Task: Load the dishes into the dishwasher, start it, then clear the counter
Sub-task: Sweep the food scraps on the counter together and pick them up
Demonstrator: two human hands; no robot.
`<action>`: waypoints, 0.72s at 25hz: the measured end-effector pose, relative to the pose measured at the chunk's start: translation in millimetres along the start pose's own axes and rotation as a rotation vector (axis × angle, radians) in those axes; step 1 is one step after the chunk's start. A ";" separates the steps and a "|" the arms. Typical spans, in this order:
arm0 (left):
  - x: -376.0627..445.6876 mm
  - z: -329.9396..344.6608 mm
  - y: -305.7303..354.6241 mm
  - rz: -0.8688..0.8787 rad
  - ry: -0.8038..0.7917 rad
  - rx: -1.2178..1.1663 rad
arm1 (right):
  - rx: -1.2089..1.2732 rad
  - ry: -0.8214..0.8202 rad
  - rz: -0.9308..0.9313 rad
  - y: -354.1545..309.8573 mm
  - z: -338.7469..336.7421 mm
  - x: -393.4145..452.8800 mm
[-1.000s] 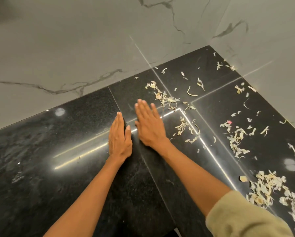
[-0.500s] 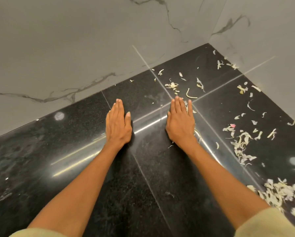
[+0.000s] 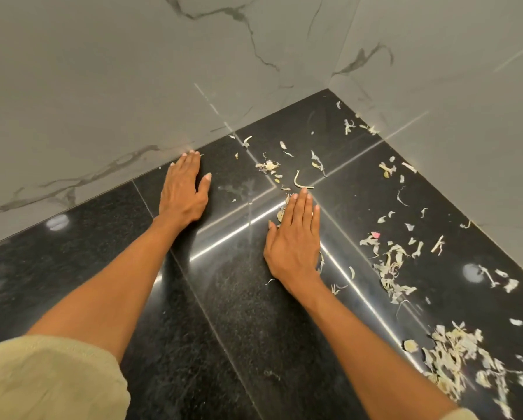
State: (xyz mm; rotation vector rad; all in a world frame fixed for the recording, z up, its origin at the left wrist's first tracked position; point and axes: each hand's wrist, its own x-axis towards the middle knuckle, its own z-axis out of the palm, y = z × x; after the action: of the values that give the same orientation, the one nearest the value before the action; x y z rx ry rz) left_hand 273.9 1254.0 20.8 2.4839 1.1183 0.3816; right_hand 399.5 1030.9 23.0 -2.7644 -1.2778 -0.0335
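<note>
The black polished counter (image 3: 229, 313) runs into a corner of grey marble walls. Pale vegetable peelings lie scattered over its right half, with a loose patch (image 3: 272, 168) near the back, a strip (image 3: 390, 268) at mid right and a dense heap (image 3: 454, 359) at the front right. My left hand (image 3: 183, 189) lies flat on the counter, fingers straight, fingertips at the back wall. My right hand (image 3: 296, 237) lies flat too, fingers together and straight, with a few peelings at its edges. Neither hand holds anything.
Grey marble walls (image 3: 133, 86) close the counter at the back and on the right (image 3: 466, 101). Bright light streaks reflect on the counter between my hands. The counter's left half shows no peelings.
My left hand has slid away from me to the back wall. My right hand has moved right, apart from the left, into the peelings.
</note>
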 end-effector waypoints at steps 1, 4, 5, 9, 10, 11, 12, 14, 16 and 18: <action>0.5 1.5 3.0 0.044 -0.041 0.025 | 0.011 0.000 0.013 -0.8 0.5 -0.4; 1.1 10.9 24.9 0.148 -0.147 0.090 | 0.025 -0.004 0.034 -2.6 1.2 -2.2; -2.7 15.2 35.5 0.166 -0.170 0.090 | 0.026 -0.010 0.037 -2.2 1.1 -3.4; -29.9 28.0 63.8 0.445 -0.250 0.032 | 0.025 -0.018 0.031 -0.4 -0.7 -5.1; -28.5 25.9 61.7 0.488 -0.259 -0.034 | 0.031 -0.016 0.030 -1.1 -0.7 -4.9; -21.5 22.6 59.1 0.471 -0.240 -0.109 | 0.038 -0.011 0.032 -1.6 -0.6 -4.6; -10.4 20.5 55.1 0.396 -0.209 -0.174 | 0.044 -0.007 0.035 -1.8 -0.3 -4.5; 18.2 16.7 48.3 0.209 -0.157 -0.237 | 0.049 -0.003 0.042 -1.7 0.0 -5.6; 49.7 15.2 49.5 0.113 -0.166 -0.229 | 0.050 0.006 0.055 -1.7 -0.2 -6.5; 75.8 18.1 54.5 0.074 -0.206 -0.213 | 0.055 0.006 0.057 -3.0 -0.6 -6.7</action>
State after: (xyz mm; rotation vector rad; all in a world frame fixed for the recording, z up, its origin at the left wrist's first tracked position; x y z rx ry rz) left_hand 365.6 1274.3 35.9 2.3206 0.8586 0.2446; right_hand 393.0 1027.7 23.4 -2.7500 -1.1796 -0.0025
